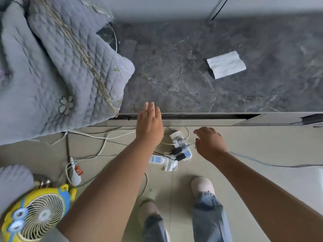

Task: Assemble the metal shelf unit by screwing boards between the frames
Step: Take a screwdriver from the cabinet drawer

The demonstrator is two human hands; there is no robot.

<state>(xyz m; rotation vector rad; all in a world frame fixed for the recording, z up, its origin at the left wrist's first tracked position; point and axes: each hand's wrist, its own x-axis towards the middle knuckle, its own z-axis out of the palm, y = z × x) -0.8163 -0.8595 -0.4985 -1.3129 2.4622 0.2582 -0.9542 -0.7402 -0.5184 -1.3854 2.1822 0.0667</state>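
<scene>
Shelf parts are not seen; left hand [149, 125] and right hand [209, 143] are held out released, nothing grasped; parts must be fetched

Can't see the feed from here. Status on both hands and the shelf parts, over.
Left hand open, right hand open, no grip on anything. No shelf frames or boards in view. Power strips and cables on floor underfoot.

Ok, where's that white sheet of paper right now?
In the head view, the white sheet of paper lies alone on the dark marbled floor, upper right, beyond the threshold and well ahead of the right hand.
</scene>
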